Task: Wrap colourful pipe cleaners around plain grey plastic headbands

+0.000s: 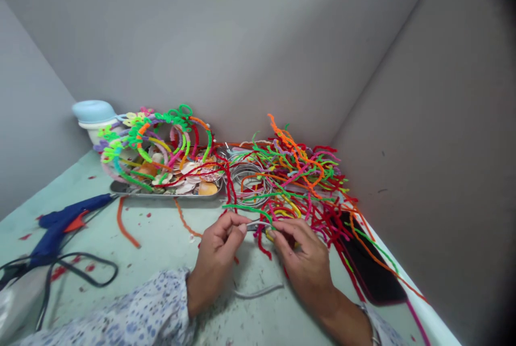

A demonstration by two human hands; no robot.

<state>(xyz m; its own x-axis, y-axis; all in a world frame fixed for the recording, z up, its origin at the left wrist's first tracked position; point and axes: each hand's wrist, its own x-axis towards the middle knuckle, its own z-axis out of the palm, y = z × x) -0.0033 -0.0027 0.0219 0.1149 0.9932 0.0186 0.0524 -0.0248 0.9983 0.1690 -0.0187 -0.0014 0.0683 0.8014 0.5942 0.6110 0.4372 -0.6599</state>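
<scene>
Between my two hands runs a thin pale grey wire band (pixel 260 223), raised just above the table. My left hand (pixel 220 246) pinches its left part between thumb and forefinger. My right hand (pixel 304 252) pinches the other part, together with the end of a green pipe cleaner (pixel 248 208) that stretches leftward over the band. Below, a curved grey strip (pixel 260 292) shows near the tabletop; whether it joins the band I cannot tell. A heap of coloured pipe cleaners (pixel 298 168) lies just beyond my hands, beside several coiled metal hoops (pixel 252 182).
At the back left, a metal tray (pixel 169 195) holds shells, with decorated pipe-cleaner headbands (pixel 161 125) piled on it. A blue-lidded jar (pixel 94 117) stands behind. A blue glue gun (pixel 60 228) with a black cord lies left; a dark phone (pixel 373 265) lies right. Walls enclose the table.
</scene>
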